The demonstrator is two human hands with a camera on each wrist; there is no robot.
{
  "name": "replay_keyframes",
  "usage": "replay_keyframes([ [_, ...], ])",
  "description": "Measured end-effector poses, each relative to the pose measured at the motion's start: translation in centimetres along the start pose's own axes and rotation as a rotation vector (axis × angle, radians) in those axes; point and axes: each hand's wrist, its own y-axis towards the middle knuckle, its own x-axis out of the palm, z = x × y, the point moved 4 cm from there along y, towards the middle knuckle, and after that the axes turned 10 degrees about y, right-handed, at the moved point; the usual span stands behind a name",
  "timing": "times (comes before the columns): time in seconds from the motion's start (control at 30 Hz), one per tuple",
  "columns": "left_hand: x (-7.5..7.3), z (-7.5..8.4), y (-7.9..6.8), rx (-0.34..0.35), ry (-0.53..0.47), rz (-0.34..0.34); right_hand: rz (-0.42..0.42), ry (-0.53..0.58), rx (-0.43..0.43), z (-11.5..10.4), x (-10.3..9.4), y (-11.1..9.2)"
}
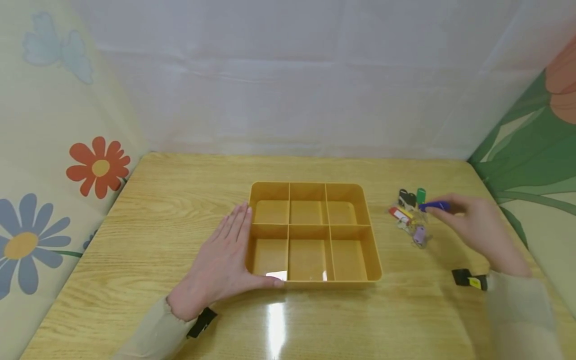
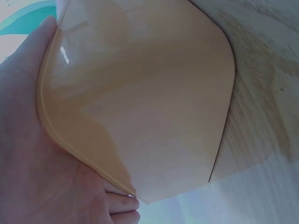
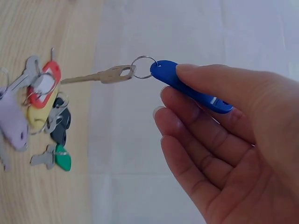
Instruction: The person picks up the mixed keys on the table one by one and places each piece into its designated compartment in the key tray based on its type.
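Note:
My right hand (image 1: 481, 227) pinches a blue key tag (image 3: 187, 88) between thumb and fingers. From its ring hangs a metal key (image 3: 105, 75), seen in the right wrist view. Below and left of that hand lies a small pile of tagged keys: a red tag (image 3: 46, 83), a yellow tag (image 3: 39, 113), a purple tag (image 3: 13, 119), a green tag (image 3: 63, 157) and a black tag (image 3: 60, 126). My left hand (image 1: 225, 260) rests against the left side and front left corner of a yellow divided box (image 1: 310, 225), fingers straight, thumb along the front edge.
The box has several compartments, none with keys in it. It stands mid-table on the wooden table (image 1: 180, 200). A white cloth (image 1: 288, 100) hangs behind, and flower-printed panels (image 1: 54, 200) flank both sides.

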Motion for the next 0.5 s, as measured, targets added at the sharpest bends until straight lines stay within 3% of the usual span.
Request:
replay_keyframes([
  [0.23, 0.1, 0.0, 0.0, -0.005, -0.003, 0.001, 0.01, 0.03, -0.027, -1.1, 0.5, 1.0],
  [0.5, 0.1, 0.0, 0.0, -0.007, -0.002, -0.004, -0.002, 0.07, 0.004, -2.5, 0.9, 1.5],
])
